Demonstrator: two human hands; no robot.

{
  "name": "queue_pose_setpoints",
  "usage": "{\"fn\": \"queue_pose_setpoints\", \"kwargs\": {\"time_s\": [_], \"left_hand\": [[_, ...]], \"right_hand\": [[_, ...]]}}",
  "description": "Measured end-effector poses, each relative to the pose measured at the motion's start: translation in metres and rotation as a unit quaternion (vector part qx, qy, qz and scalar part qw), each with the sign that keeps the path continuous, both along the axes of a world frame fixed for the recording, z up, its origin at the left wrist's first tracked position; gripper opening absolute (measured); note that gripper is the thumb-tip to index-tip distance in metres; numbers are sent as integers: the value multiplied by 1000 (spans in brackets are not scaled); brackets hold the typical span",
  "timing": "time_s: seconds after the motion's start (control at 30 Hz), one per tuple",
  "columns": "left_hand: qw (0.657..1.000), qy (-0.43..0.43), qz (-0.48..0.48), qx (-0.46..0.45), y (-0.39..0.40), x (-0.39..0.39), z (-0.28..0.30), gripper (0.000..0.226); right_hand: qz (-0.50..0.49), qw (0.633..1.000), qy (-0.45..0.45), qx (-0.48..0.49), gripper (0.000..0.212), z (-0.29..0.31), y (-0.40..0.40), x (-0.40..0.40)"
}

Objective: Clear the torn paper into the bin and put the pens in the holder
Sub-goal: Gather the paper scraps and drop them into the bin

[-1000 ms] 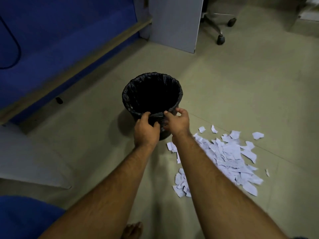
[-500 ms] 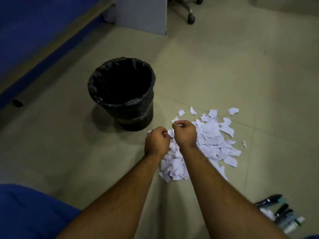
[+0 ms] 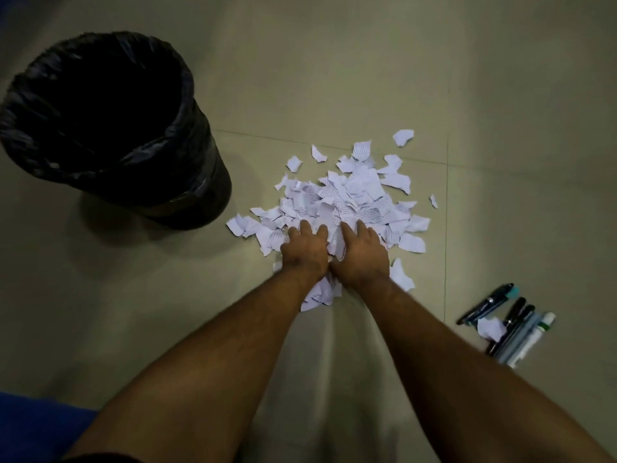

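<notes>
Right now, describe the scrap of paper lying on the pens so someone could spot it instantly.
Start at the black bin, then cross the big paper pile to the pens at the far right. One crumpled white scrap lies on them, the only piece touching pens, apart from the pile.

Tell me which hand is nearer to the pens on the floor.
Right. The right hand lies on the torn paper, on the side toward the pens; the left hand sits beside it, toward the bin.
</notes>
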State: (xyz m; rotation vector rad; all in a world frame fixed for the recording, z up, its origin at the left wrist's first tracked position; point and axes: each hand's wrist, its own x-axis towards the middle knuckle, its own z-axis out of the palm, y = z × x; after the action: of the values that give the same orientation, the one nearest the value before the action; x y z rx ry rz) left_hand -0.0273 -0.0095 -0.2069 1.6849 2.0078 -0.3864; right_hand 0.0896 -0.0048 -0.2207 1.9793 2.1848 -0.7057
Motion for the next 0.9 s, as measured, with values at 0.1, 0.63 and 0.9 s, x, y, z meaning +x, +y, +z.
{"fn": "queue_pose_setpoints", "kwargs": {"time_s": [0.1,0.63,0.9], "left_hand": [[999,-2,-42,29,3,-5,1,64],[964,-104,162,184,3,-18,2,29],[924,-159,252,238,15,-28,56,20]], "right_hand": [[4,1000,-16,26,74,4,1,-6],[-161,973,149,75,21,1,3,-4],[-305,909,275,74,20,50,17,-17]]}}
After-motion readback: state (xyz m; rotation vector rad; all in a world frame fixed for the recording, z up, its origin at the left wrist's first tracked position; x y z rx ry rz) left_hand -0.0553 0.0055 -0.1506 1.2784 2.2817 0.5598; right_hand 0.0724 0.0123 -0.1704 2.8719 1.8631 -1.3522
